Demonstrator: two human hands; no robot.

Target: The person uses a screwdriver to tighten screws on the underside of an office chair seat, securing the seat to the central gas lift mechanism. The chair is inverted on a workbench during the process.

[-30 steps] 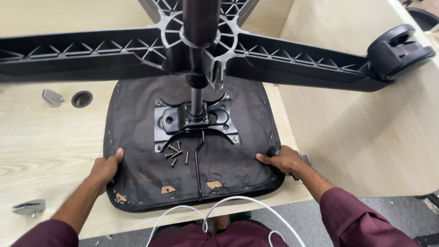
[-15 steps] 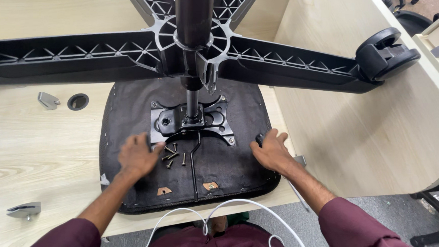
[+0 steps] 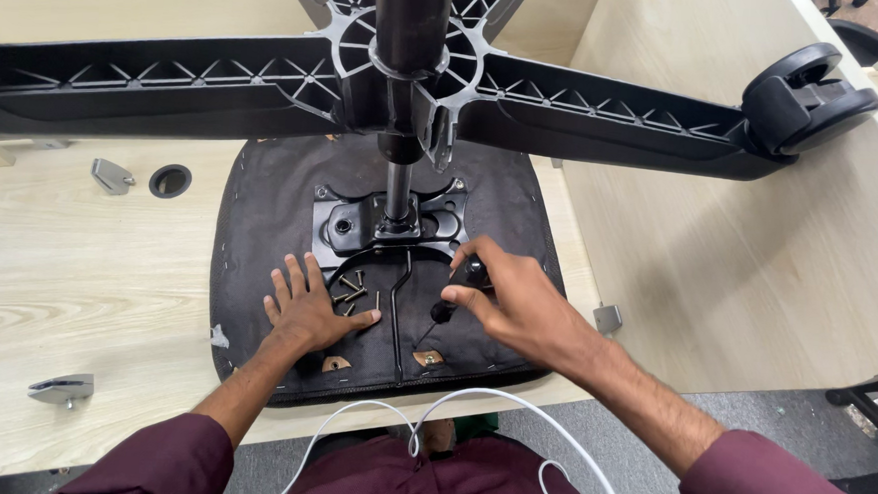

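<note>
seat underside (image 3: 261, 208): lying upturned on the counter (image 3: 77, 278), base legs (image 3: 167, 77) standing above it
screws (image 3: 352, 291): lying on the seat, just right of the left hand (image 3: 306, 305)
screwdriver (image 3: 446, 310): sitting in the right hand (image 3: 511, 301), before the mounting plate (image 3: 355, 223)

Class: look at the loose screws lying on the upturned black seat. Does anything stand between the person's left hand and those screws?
Nothing visible does. The left hand rests flat on the black fabric seat underside, fingers right beside the small loose metal screws, with only bare fabric between.
</note>
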